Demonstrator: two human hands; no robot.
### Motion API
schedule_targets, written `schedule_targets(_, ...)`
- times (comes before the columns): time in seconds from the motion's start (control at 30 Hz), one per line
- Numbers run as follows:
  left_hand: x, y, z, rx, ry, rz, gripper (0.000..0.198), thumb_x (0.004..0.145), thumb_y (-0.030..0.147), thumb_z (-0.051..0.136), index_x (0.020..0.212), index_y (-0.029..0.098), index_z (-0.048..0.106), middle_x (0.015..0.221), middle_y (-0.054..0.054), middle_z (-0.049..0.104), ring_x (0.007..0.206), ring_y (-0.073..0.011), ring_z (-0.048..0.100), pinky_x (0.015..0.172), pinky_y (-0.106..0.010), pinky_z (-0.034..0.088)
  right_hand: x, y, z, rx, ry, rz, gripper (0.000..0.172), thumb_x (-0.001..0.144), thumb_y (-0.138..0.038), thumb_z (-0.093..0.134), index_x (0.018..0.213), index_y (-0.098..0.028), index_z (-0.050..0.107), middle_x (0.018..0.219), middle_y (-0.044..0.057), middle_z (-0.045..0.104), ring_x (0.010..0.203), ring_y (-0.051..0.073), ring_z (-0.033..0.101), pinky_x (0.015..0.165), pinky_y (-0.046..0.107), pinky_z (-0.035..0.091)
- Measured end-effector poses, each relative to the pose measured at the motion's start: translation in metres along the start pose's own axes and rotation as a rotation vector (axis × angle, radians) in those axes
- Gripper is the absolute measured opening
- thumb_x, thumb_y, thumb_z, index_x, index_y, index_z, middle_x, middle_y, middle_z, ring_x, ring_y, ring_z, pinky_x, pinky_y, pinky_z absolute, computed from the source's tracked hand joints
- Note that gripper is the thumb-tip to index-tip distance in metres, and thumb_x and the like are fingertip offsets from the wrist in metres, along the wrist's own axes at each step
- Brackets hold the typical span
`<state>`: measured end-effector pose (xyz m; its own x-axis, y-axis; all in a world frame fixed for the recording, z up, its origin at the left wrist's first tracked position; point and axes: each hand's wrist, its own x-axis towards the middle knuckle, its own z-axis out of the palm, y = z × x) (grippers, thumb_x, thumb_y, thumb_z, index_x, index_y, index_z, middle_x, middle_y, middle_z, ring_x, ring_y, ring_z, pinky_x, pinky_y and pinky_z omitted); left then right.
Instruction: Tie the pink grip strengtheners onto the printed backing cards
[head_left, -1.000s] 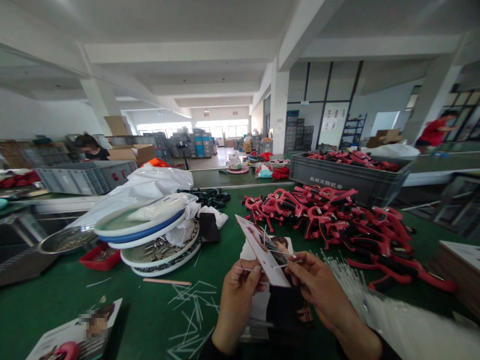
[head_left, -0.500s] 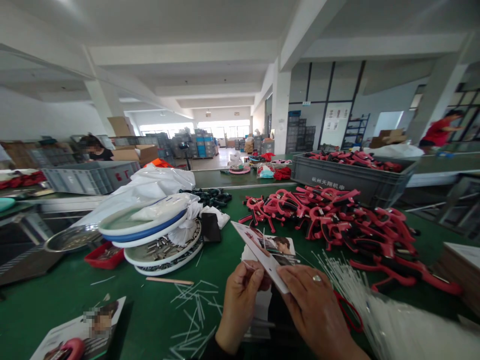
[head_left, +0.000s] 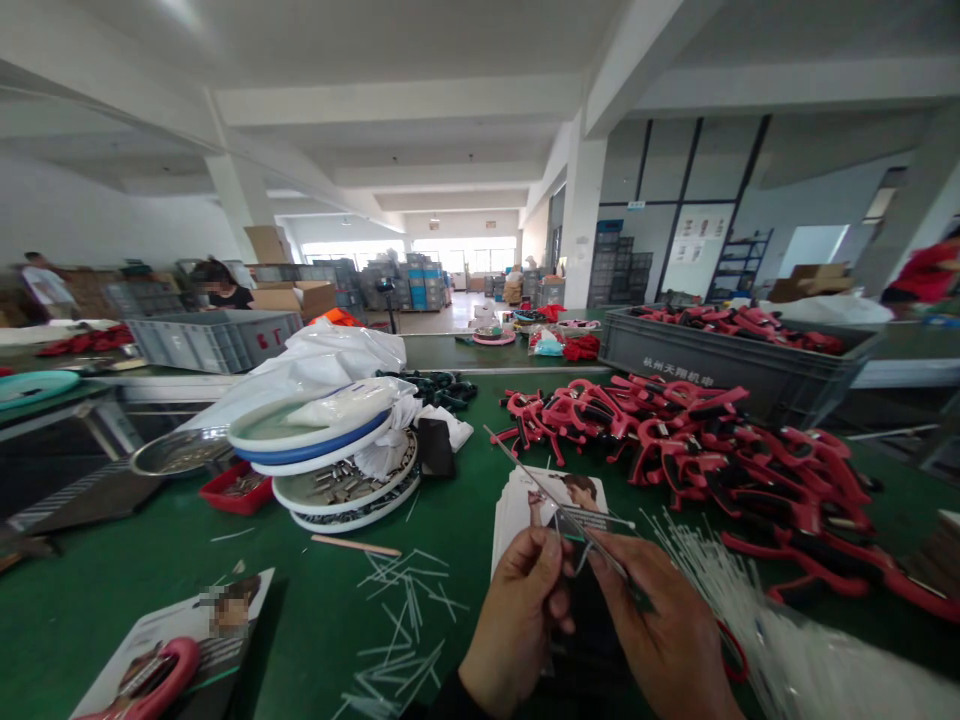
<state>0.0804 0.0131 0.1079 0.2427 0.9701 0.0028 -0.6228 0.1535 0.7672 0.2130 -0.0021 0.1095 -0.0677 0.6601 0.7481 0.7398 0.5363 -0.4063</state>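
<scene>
A printed cardboard card (head_left: 534, 478) is held up nearly edge-on in front of me. My right hand (head_left: 664, 615) grips its lower end between thumb and fingers. A thin white cable tie (head_left: 580, 562) runs by the card and bends into a curve between my hands. My left hand (head_left: 517, 610) pinches close to the card, on what looks like this tie; the fingertips partly hide it. Behind my hands lies a stack of similar printed cards (head_left: 510, 510). Right of my right hand, a bundle of white cable ties (head_left: 679, 545) sticks out of a clear bag.
Red-and-black plier-like hand tools (head_left: 645, 430) are heaped at right, before a grey crate (head_left: 675, 365). At left stand stacked round trays (head_left: 300, 460) with metal parts and a red bin (head_left: 236, 490). Cut tie pieces (head_left: 405, 600) and a carded tool (head_left: 172, 665) lie nearer. Other people are farther back.
The card has turned from showing part of its face to nearly edge-on. Both hands have shifted right in view, and a curve of the tie now shows between them. The camera view has swung slightly left.
</scene>
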Motion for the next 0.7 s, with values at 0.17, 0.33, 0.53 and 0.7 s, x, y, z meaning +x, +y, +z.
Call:
schedule_targets(0.17, -0.003, 0.004, 0.003, 0.104, -0.071, -0.070, 0.033, 0.065, 0.044, 0.071, 0.070, 0.015, 0.057, 0.063, 0.005, 0.051, 0.040, -0.0016, 0.037, 0.040, -0.016, 0.040, 0.002, 0.001, -0.002, 0.061, 0.013, 0.090, 0.023, 0.087, -0.030, 0.048, 0.103, -0.022, 0.063, 0.098, 0.008, 0.066, 0.090, 0.019, 0.062, 0.078, 0.031, 0.051)
schedule_targets(0.33, -0.001, 0.010, 0.005, 0.158, -0.072, -0.067, 0.031, 0.062, 0.041, 0.073, 0.067, 0.014, 0.057, 0.062, 0.004, 0.052, 0.041, -0.0023, 0.037, 0.043, -0.017, 0.040, 0.006, -0.003, -0.006, 0.073, 0.035, 0.154, 0.022, 0.086, -0.035, 0.049, 0.093, -0.023, 0.066, 0.092, 0.006, 0.068, 0.083, 0.019, 0.064, 0.073, 0.029, 0.052)
schedule_targets(0.53, -0.002, 0.015, 0.005, 0.081, -0.063, -0.074, 0.029, 0.063, 0.038, 0.073, 0.066, 0.014, 0.057, 0.062, 0.004, 0.052, 0.043, -0.0024, 0.036, 0.045, -0.017, 0.040, 0.005, -0.003, -0.004, 0.077, 0.015, 0.096, 0.020, 0.086, -0.031, 0.049, 0.097, -0.023, 0.064, 0.092, 0.006, 0.067, 0.085, 0.018, 0.064, 0.073, 0.029, 0.053)
schedule_targets(0.7, 0.000, 0.013, -0.001, 0.036, -0.046, -0.040, 0.032, 0.063, 0.041, 0.074, 0.069, 0.015, 0.055, 0.058, 0.005, 0.049, 0.044, -0.0035, 0.040, 0.046, -0.018, 0.043, 0.000, 0.002, 0.001, 0.037, -0.011, -0.078, 0.020, 0.086, -0.022, 0.051, 0.103, -0.021, 0.062, 0.094, 0.007, 0.066, 0.090, 0.018, 0.062, 0.077, 0.029, 0.052)
